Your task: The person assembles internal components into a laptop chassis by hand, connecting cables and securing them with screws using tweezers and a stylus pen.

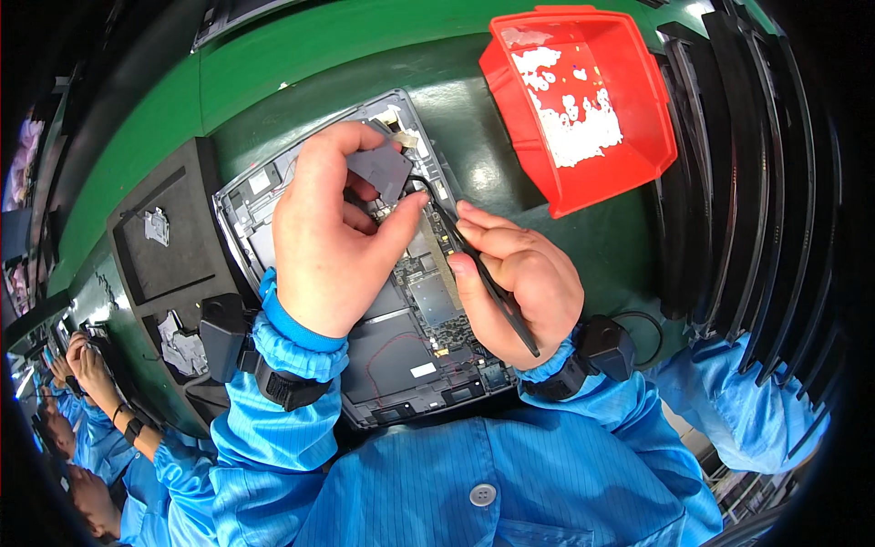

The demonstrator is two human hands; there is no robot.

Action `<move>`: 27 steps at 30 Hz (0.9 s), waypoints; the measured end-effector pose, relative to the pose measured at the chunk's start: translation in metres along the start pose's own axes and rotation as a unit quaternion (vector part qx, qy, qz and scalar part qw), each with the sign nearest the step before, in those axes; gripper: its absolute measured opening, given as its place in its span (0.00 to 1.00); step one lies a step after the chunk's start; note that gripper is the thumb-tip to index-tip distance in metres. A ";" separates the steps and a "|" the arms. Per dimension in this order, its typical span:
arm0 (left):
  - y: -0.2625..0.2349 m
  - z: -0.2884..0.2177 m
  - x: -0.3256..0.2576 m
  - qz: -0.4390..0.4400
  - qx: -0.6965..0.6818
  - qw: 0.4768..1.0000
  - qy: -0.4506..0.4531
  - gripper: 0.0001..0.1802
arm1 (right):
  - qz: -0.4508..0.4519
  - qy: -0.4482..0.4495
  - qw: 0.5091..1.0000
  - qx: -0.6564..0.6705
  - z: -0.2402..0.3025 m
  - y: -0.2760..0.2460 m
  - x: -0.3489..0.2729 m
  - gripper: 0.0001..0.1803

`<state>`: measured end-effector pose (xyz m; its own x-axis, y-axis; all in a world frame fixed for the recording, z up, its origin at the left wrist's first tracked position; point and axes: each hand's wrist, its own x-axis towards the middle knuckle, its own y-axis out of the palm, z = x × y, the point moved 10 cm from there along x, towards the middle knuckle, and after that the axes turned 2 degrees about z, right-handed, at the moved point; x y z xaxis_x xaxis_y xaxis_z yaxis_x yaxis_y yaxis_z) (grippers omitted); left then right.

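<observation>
An opened device chassis [378, 351], thin and laptop-like, lies tilted before me with its circuit board [428, 296] bare. My left hand [333, 232] pinches a small flat grey plate [383, 170] over the chassis's upper part. Black tweezers [497, 296] rest in the grip of my right hand [524, 283], their tips reaching up to the plate's lower right edge beside my left thumb. Whether the tips touch the plate I cannot tell. Part of the board is hidden under my left hand.
A red bin [597, 109] with small white pieces stands at the upper right. Left of the chassis lies a dark foam tray [173, 264] with metal parts. Black panels [729, 182] stand in a row at right. A co-worker's hand [91, 369] shows at far left.
</observation>
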<state>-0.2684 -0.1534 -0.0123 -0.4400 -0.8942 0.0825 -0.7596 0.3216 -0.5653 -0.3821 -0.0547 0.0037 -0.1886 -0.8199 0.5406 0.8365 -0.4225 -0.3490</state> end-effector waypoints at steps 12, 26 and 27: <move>0.001 -0.005 0.003 -0.002 0.037 0.999 -0.019 0.31 | -0.018 0.047 0.997 0.053 -0.010 -0.004 0.000 0.14; -0.062 -0.010 -0.072 -0.055 0.197 0.979 -0.014 0.37 | 0.009 0.261 0.945 0.199 -0.021 -0.022 -0.019 0.13; -0.063 0.006 -0.093 -0.048 0.137 0.987 -0.067 0.37 | 0.036 0.268 0.943 0.194 -0.021 -0.018 -0.023 0.14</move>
<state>-0.1762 -0.0922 0.0107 -0.2911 -0.9555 0.0482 -0.6283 0.1529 -0.7628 -0.4035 -0.0369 -0.0184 -0.2706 -0.9623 0.0263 0.9626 -0.2709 -0.0072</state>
